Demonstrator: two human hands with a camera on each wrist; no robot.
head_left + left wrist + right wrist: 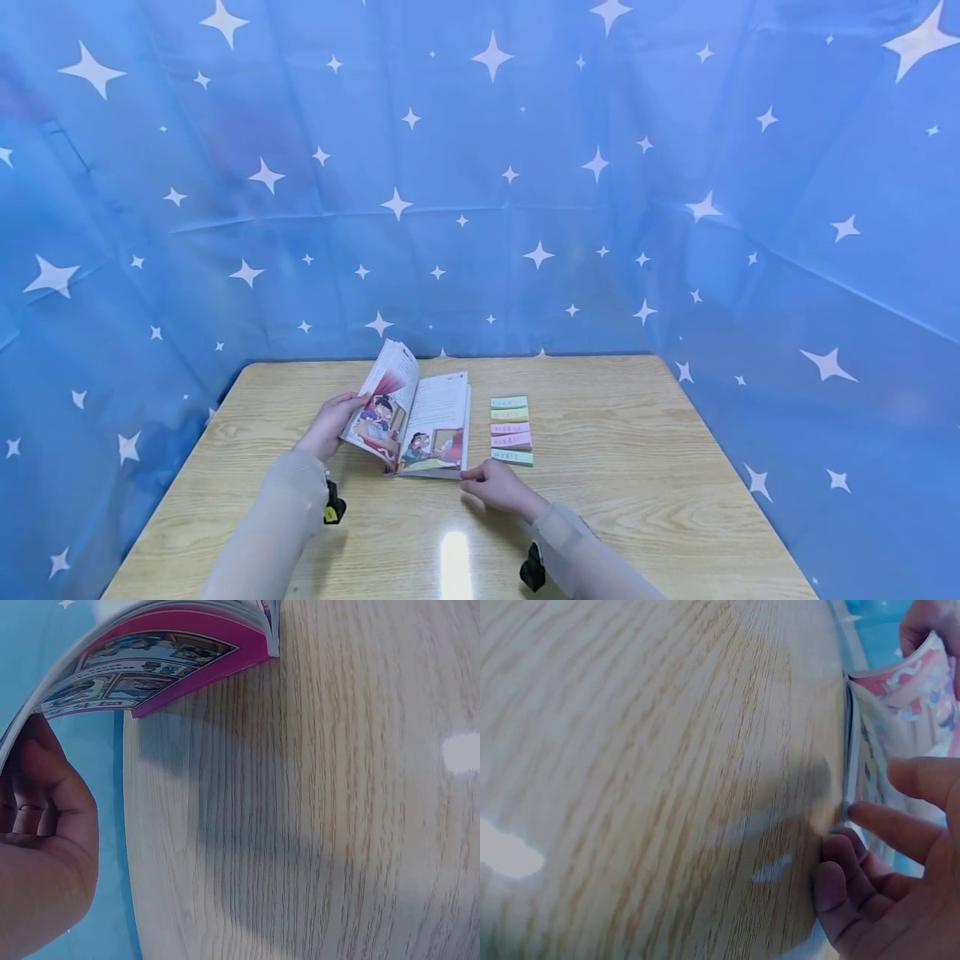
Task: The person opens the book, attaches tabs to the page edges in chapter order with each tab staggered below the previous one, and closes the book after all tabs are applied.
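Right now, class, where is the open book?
In the head view, the open book lies just left of the picture's centre on the table, left of the coloured paper strips, with the left hand gripping its raised left side.

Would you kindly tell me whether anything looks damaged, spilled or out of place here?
Nothing looks spilled or damaged. The open book has its left side tilted up, but the left hand is holding it there. The only small irregularity is the uneven spacing of the colored paper strips beside the book.
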